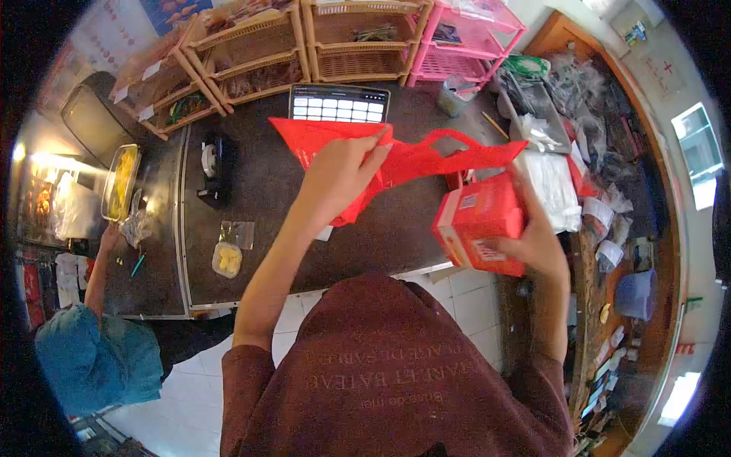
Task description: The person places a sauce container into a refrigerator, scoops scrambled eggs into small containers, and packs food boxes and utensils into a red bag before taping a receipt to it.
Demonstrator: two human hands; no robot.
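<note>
A person in a maroon T-shirt (396, 365) works at a dark desk (266, 175), seen from above through a round, wide lens. The left hand (344, 167) pinches the upper part of a red bag (415, 164) between thumb and fingers; the bag hangs spread out, its looped handle reaching toward the right. The right hand (533, 247) is curled around a red box (487, 221), thumb on its near face, and holds it tilted at the right part of the desk, near the bag's handle end. Just beyond the bag is a lit tablet (339, 104). To the left are a black tape dispenser (215, 169) and, nearer, a small tub of pale yellow pieces (227, 260). Tan baskets (365, 42) and a pink rack (464, 42) line the back. At far left, another person in a teal top (99, 354) touches a yellow-filled tray (122, 183).
</note>
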